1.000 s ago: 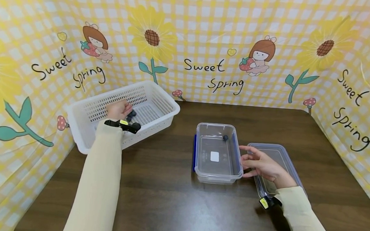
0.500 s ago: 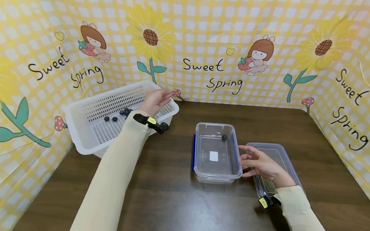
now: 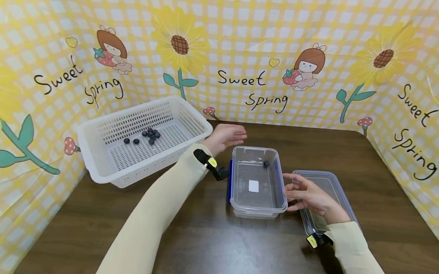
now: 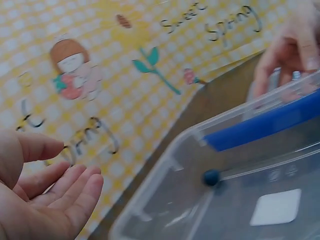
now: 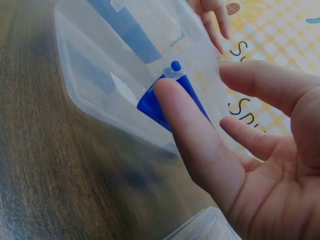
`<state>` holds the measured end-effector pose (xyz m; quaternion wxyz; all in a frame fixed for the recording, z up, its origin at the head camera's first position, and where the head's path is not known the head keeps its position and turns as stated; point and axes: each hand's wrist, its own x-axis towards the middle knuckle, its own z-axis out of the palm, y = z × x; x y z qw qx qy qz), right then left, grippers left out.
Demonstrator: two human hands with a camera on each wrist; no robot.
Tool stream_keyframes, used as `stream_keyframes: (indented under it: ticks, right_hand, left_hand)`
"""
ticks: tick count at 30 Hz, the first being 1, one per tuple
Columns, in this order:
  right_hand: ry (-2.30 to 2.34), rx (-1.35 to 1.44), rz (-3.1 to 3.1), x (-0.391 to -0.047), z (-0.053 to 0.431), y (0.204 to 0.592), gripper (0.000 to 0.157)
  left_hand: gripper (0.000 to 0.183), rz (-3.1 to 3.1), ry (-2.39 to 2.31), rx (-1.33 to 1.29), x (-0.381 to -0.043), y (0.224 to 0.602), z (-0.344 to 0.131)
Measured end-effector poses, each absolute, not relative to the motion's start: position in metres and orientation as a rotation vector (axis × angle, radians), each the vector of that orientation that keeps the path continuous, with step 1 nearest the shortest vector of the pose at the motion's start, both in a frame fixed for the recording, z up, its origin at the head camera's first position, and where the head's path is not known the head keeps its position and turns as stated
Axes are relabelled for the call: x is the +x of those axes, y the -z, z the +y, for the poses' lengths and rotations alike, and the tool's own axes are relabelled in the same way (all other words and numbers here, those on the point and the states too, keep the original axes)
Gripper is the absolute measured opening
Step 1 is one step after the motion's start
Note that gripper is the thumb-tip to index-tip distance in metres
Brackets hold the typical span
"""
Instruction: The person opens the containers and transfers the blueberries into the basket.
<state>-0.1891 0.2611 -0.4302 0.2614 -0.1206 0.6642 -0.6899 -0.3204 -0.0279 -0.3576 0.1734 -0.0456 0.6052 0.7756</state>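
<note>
My left hand (image 3: pixel 225 138) is over the table between the white basket (image 3: pixel 103 177) and the clear plastic box (image 3: pixel 258 208). In the left wrist view its thumb stands apart from the loosely bent fingers (image 4: pixel 75 195), and nothing shows between them. One blueberry (image 3: pixel 266 164) lies in the box near its far right corner. My right hand (image 3: pixel 308 198) is at the box's right side, its fingers spread against or very near the wall. The right wrist view shows a finger in front of the blue clasp (image 5: pixel 152 105). Several blueberries (image 3: pixel 151 134) lie in the basket.
A clear lid (image 3: pixel 323 178) lies on the brown wooden table (image 3: pixel 211 255), partly beneath my right hand. Another blue clasp (image 3: pixel 230 182) hangs on the box's left side. A yellow checked cloth (image 3: pixel 242 36) stands behind and at both sides of the table.
My left hand has come up out of the basket and moved right, over its rim, to the box's far left corner. The right hand and the box have stayed in place.
</note>
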Motion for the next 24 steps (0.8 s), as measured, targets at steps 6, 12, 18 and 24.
stream_keyframes:
  ticks: [6,12,18,24]
  right_hand:
    - [1.864,-0.321,1.801,-0.189,0.261,0.43,0.066]
    - [1.87,-0.328,1.785,-0.189,0.26,0.431,0.065]
    - [1.876,-0.342,1.79,-0.189,0.261,0.432,0.062]
    - [1.876,-0.33,1.784,-0.189,0.262,0.431,0.063]
  left_hand:
    - [0.037,1.651,-2.029,-0.076,-0.308,0.374,-0.004]
    - [0.038,1.696,-1.8,-0.011,-0.304,0.392,0.006]
    - [0.041,1.685,-1.75,-0.069,-0.299,0.404,0.022]
    - [0.032,1.688,-1.812,-0.174,-0.309,0.434,0.045]
